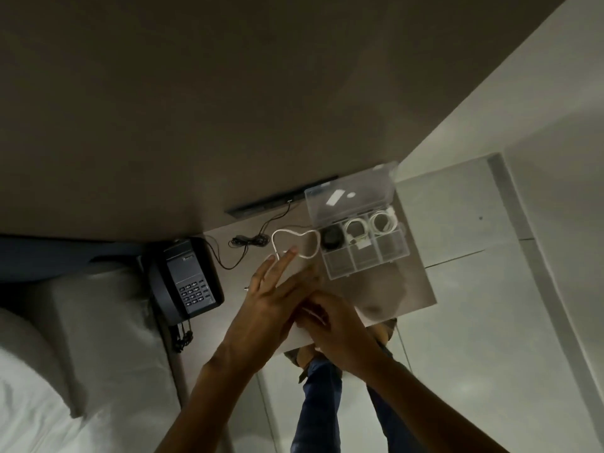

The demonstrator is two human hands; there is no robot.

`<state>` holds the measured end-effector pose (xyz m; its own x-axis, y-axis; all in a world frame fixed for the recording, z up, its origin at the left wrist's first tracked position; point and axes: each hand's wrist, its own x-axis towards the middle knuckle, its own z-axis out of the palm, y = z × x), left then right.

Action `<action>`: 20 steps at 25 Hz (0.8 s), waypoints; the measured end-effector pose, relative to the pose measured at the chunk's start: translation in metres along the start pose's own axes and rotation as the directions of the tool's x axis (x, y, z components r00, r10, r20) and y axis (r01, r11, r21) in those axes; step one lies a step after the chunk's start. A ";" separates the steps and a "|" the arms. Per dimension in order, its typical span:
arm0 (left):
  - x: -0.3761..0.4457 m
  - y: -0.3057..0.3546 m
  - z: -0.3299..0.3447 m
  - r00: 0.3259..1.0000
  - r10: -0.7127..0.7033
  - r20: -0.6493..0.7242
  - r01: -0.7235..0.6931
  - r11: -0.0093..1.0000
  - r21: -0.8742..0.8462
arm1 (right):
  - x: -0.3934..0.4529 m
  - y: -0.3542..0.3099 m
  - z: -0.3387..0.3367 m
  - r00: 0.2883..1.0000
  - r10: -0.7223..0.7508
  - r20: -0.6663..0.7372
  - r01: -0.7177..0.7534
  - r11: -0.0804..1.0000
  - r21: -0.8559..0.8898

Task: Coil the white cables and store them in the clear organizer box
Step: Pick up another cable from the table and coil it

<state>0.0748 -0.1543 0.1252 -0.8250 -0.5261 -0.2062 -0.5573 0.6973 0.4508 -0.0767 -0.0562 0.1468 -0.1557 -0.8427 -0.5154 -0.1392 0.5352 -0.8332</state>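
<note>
A loose white cable (295,237) forms an open loop on the small table (415,289), just left of the clear organizer box (395,255). The box stands open with its lid (351,194) raised at the back. Two coiled white cables (356,231) (383,222) lie in its back compartments beside a round black item (332,238). My left hand (271,302) reaches over the table, fingers extended onto the near part of the loose cable. My right hand (336,325) is curled beside it; a short white strand shows between the two hands.
A dark desk phone (188,279) sits at the table's left edge, with a thin black wire (248,240) running to the wall. A bed with white linen (65,354) lies to the left. My legs and the tiled floor (490,354) are below the table's near edge.
</note>
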 end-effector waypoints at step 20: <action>-0.103 0.172 -0.276 0.970 -0.204 0.131 0.230 0.611 -0.757 | -0.273 -0.237 -0.186 0.747 -0.464 0.476 -0.344 0.343 0.874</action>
<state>0.0896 -0.1147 0.4637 -0.6991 -0.5890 -0.4054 -0.4601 -0.0634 0.8856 -0.1826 0.0578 0.5220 0.4139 -0.9054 -0.0944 0.8607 0.4230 -0.2834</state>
